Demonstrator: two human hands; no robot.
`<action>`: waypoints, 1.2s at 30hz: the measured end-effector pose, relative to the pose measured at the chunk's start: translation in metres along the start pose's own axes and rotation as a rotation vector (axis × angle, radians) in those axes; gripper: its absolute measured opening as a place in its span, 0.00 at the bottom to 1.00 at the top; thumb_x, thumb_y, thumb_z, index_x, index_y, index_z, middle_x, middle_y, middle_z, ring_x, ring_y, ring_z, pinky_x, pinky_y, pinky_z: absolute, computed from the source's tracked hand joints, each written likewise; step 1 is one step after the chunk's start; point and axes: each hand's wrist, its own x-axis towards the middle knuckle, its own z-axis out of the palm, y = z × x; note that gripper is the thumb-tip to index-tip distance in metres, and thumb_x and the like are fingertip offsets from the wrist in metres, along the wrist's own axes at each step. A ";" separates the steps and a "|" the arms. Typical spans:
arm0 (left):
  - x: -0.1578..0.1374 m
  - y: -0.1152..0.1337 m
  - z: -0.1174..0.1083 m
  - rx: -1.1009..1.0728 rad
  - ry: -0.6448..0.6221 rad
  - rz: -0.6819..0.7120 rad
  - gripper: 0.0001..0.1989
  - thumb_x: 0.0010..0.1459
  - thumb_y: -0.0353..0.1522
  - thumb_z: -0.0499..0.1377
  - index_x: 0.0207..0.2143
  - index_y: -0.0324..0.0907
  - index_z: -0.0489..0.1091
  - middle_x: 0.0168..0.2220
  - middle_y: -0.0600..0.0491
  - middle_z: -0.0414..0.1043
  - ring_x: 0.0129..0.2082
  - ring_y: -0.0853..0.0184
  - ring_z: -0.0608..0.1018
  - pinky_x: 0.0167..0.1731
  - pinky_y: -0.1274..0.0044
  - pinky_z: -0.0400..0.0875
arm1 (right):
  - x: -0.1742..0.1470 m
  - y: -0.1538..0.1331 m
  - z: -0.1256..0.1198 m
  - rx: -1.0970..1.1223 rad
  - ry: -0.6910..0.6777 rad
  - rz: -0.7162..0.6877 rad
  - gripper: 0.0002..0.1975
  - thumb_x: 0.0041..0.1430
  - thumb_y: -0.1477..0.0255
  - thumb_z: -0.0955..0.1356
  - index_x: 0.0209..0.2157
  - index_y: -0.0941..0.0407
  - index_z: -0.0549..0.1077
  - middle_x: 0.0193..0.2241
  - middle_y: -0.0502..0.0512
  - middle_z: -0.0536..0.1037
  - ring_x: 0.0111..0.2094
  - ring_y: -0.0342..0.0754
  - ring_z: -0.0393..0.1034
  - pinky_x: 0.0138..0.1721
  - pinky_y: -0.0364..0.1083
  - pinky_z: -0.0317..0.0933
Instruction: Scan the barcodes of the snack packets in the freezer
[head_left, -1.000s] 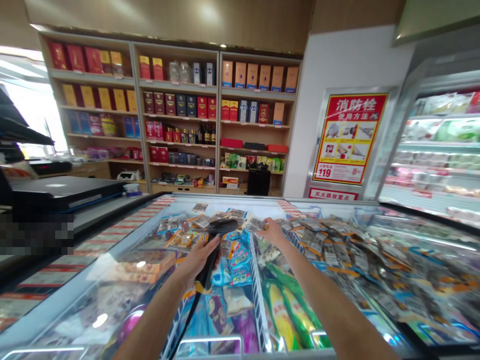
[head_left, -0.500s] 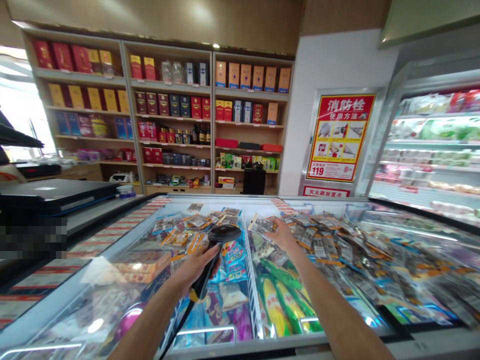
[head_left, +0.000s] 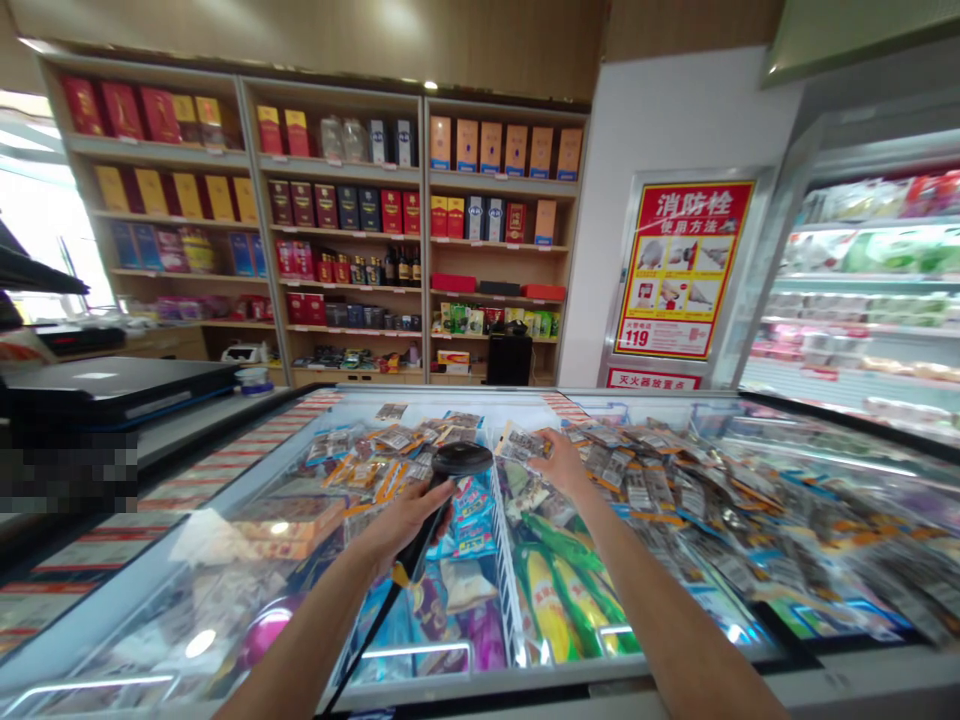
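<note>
My left hand (head_left: 420,515) is wrapped round the handle of a black barcode scanner (head_left: 461,459), whose cable runs down toward me. The scanner's head points right, toward a small snack packet (head_left: 519,444) with a printed label. My right hand (head_left: 556,462) pinches that packet at its right edge, above the glass top of a chest freezer (head_left: 480,395). Many similar packets (head_left: 660,470) lie spread on the glass to the right of my right hand. A smaller group of packets (head_left: 375,465) lies left of the scanner.
Under the glass are green and yellow corn-shaped packs (head_left: 559,590), blue bags (head_left: 471,515) and a white wire divider (head_left: 506,560). A dark flat device (head_left: 120,385) sits on the left counter. Shelves of boxes (head_left: 337,210) stand behind, and a lit display fridge (head_left: 870,290) at right.
My left hand and the scanner have moved slightly right and up, closer to the packet. My right hand keeps its hold on the packet in nearly the same place.
</note>
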 end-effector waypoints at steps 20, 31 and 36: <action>0.004 0.039 0.042 -0.057 0.021 0.015 0.18 0.43 0.46 0.56 0.21 0.39 0.60 0.16 0.58 0.63 0.15 0.76 0.65 0.16 0.82 0.58 | 0.006 0.022 -0.014 -0.021 0.105 0.064 0.19 0.39 0.68 0.67 0.37 0.59 0.68 0.34 0.57 0.72 0.37 0.50 0.65 0.39 0.46 0.56; -0.001 0.034 0.064 -0.127 0.046 0.055 0.17 0.42 0.44 0.57 0.21 0.40 0.59 0.15 0.60 0.60 0.13 0.77 0.62 0.15 0.82 0.55 | 0.004 0.020 -0.019 0.027 0.053 0.024 0.19 0.37 0.64 0.65 0.34 0.58 0.69 0.31 0.56 0.74 0.32 0.49 0.67 0.33 0.45 0.58; 0.010 0.044 0.066 -0.168 0.007 0.117 0.18 0.40 0.45 0.58 0.20 0.40 0.58 0.14 0.60 0.58 0.12 0.77 0.62 0.15 0.81 0.56 | 0.008 0.028 -0.020 0.009 0.081 0.040 0.23 0.34 0.60 0.65 0.34 0.59 0.69 0.28 0.57 0.74 0.28 0.51 0.67 0.30 0.45 0.58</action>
